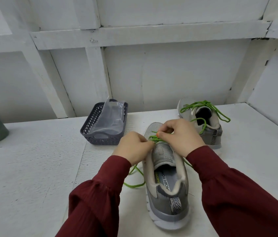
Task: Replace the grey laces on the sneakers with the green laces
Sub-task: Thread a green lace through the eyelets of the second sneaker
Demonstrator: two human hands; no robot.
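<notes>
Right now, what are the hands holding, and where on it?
Left hand and right hand each pinch the green lace where it crosses the near sneaker.

We take this for a plain, makeshift work booth, perhaps in a shed or workshop rather than a lived-in room. The wall (169, 74) is bare boards with exposed timber framing (134, 35), all brushed over in white paint. A rough, white-painted table (32, 168) stands against it and carries a dark plastic basket (90, 129) holding a clear bag (110, 117).
</notes>
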